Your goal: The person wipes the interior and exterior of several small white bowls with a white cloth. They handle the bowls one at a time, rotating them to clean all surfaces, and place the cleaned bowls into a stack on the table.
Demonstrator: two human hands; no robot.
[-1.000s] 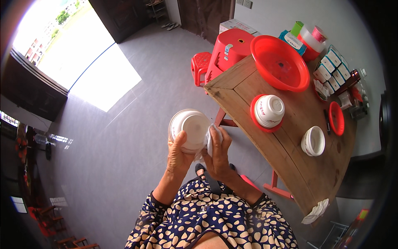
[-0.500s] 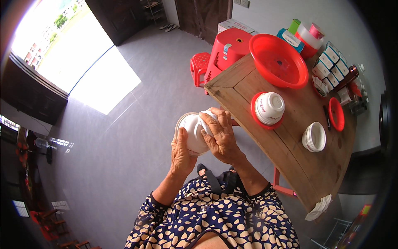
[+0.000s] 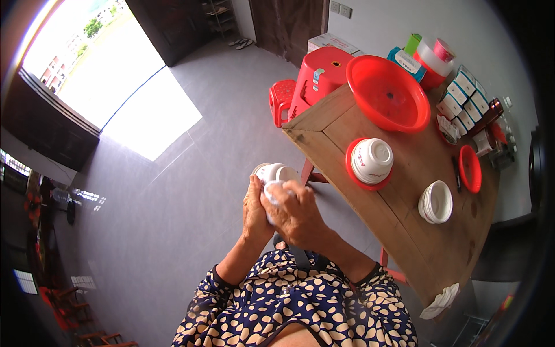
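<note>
Left of the wooden plank bench lies a wide stretch of bare grey floor, with a bright patch of daylight on it near the open doorway. The bench's near corner points toward the person, and its long front edge runs diagonally down to the right.

Just off that corner, over the floor, both hands meet. The left hand wraps around the side of a small white ceramic bowl, fingers curled and gripping its wall. The right hand presses a crumpled white cloth against the bowl, fingers bent and closed over the cloth. The bowl stays clear of the bench edge and does not touch it.

Behind the corner, on the floor, stand a tall red plastic stool and a smaller red stool beside it.

On the bench, a large empty red plastic basin sits at the far end. Nearer the front edge, a stack of white bowls rests upside down on a flat red plate. Further right, a second stack of white bowls stands upright, and a small red dish lies behind it. Blue-and-white cartons line the bench's far side. A white rag hangs off the bench's nearest right corner.
</note>
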